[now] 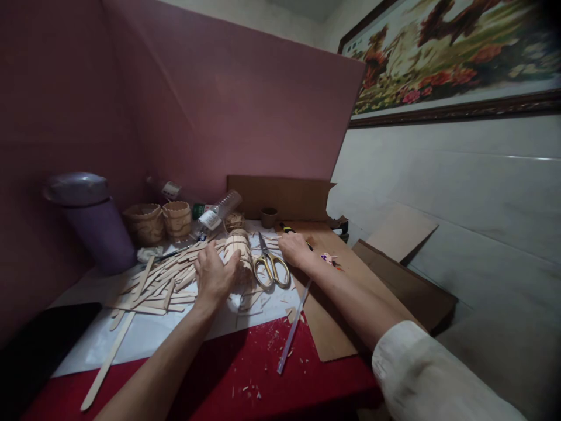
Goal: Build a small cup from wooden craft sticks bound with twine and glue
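My left hand (214, 272) rests among the loose wooden craft sticks (160, 280), fingers spread. Its thumb lies against a small barrel-shaped piece covered in wooden sticks (236, 248). My right hand (294, 250) is closed at the edge of the cardboard sheet, and what its curled fingers hold is hidden. Parts of a black and yellow tool (287, 228) show just behind this hand; I cannot tell whether it is gripped. Between my hands lies a pair of scissors with gold handles (272, 270), blades pointing away. A translucent glue stick (293, 333) lies nearer to me.
Two wooden-looking cups (176, 219), a clear plastic bottle (219, 211) and a small brown pot (269, 217) stand or lie at the back. A purple tumbler (100, 228) is at left. Cardboard (328, 327) covers the right side; wood scraps litter the red cloth (245, 374).
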A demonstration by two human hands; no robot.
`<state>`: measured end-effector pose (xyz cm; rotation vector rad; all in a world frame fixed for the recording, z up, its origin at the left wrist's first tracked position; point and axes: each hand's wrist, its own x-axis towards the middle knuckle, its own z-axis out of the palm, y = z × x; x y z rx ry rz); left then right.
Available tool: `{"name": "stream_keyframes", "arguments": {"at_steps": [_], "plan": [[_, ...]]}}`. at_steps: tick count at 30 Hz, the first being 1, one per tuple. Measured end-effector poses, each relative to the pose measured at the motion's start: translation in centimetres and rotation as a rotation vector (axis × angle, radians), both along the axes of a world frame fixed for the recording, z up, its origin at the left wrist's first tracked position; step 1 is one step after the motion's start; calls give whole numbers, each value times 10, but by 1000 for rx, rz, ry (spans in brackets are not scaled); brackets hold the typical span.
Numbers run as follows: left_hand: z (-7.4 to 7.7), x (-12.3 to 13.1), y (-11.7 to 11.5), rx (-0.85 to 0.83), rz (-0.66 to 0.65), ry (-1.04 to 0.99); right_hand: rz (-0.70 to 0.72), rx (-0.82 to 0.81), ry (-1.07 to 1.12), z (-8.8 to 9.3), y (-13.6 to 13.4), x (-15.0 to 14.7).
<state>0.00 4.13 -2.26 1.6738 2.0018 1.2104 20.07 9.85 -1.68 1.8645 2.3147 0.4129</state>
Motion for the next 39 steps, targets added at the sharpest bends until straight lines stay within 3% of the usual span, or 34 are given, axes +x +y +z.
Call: {"name": "stream_keyframes", "arguments": {"at_steps": [13,25,32,39], "plan": [[-3,-3,2,28,14,9,78,-59,-74,9,-13,4],[-2,-4,4,47,19,17,68,-100,-44,12,-19,2],[3,-3,1,31,5,15,-5,-94,113,11,-19,1],[-2,-6,7,129,-14,-109,-131,-93,487,37,-29,13]]}}
